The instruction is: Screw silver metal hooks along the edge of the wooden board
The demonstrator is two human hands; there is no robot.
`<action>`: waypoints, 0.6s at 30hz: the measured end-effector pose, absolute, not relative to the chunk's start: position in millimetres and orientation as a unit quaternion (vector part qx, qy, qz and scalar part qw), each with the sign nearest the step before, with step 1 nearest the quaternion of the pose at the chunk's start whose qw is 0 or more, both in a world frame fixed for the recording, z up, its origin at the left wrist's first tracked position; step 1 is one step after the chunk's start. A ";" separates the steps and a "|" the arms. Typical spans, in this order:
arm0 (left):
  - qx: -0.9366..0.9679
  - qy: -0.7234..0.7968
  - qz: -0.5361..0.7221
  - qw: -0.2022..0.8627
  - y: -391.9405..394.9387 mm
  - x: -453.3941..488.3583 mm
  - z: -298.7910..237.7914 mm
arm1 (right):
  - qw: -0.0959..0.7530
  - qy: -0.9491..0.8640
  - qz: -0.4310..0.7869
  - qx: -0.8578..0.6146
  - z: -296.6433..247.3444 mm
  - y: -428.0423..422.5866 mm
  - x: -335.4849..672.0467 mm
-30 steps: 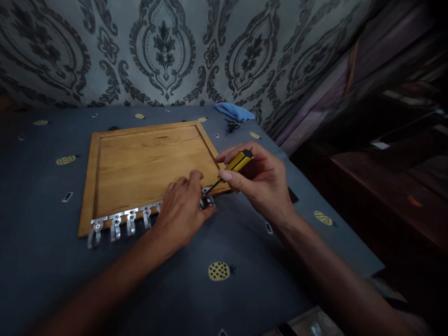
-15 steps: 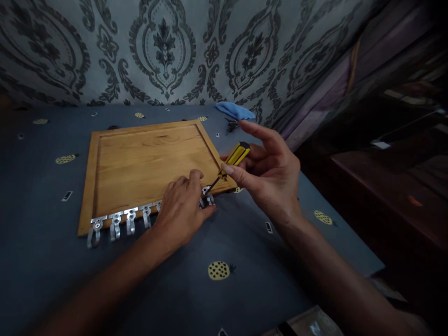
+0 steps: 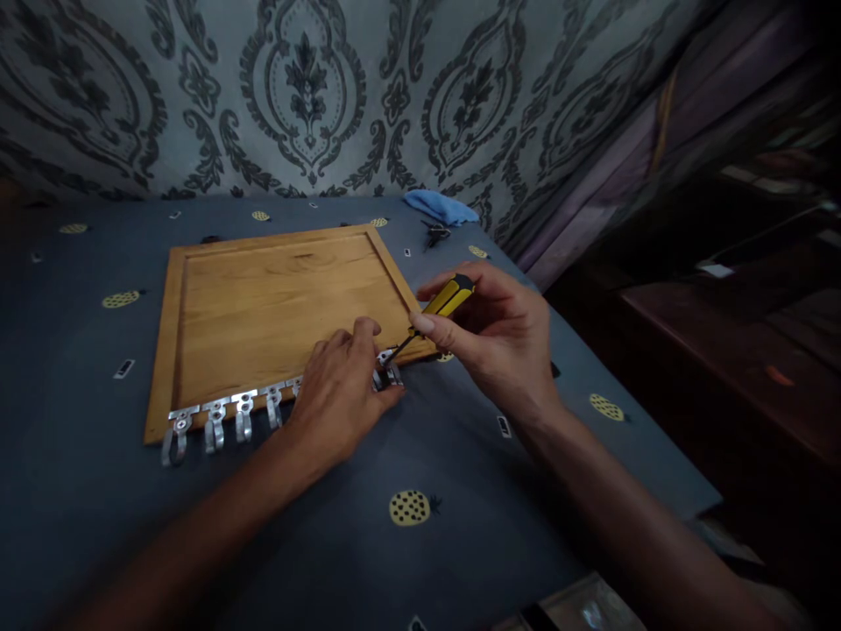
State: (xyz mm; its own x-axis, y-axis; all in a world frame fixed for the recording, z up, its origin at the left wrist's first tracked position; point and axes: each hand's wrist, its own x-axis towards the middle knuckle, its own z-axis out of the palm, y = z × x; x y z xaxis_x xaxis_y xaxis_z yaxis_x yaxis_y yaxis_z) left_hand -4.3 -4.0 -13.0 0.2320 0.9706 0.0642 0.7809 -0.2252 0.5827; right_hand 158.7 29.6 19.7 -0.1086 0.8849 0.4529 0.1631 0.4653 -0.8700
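Observation:
A framed wooden board [image 3: 282,307] lies on the table, with a metal hook rail [image 3: 243,405] along its near edge. My left hand [image 3: 342,386] is closed over the rail's right part, fingers on the board and thumb beside the end hook [image 3: 394,375]. It hides the middle hooks. In my right hand [image 3: 503,333] is a yellow-and-black screwdriver [image 3: 447,300], gripped by its handle between thumb and fingers. The screwdriver slants down to the left, its tip at the rail's right end; whether a screw sits there is too small to tell.
A blue cloth [image 3: 440,208] and a small dark object [image 3: 434,233] lie at the table's far right. The table cover [image 3: 276,535] has a pineapple print. Behind it hangs patterned fabric [image 3: 387,53]. A clear-topped item [image 3: 591,605] shows at the bottom edge.
The fingers of my right hand, raised and spread before, have curled down around the screwdriver handle, which has turned slightly. My left hand holds its place on the rail.

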 end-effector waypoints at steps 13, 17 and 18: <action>0.753 0.582 0.219 0.218 -4.0 -4.2 -13.8 | 0.553 -0.666 0.307 -0.395 17.8 32.5 162.9; 0.753 0.583 0.210 0.222 -3.9 -3.4 -11.4 | 0.544 -0.670 0.320 -0.392 20.9 31.8 164.7; 0.751 0.586 0.208 0.221 -3.7 -3.2 -10.7 | 0.539 -0.671 0.326 -0.390 21.9 31.2 165.2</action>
State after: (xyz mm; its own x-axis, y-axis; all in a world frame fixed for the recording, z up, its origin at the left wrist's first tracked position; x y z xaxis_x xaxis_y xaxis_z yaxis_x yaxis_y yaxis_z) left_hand -3.2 -3.7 -10.7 0.2263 0.9726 0.0530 0.7888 -0.2149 0.5759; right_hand 165.2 31.2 21.9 -0.1141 0.8758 0.4691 0.1725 0.4825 -0.8588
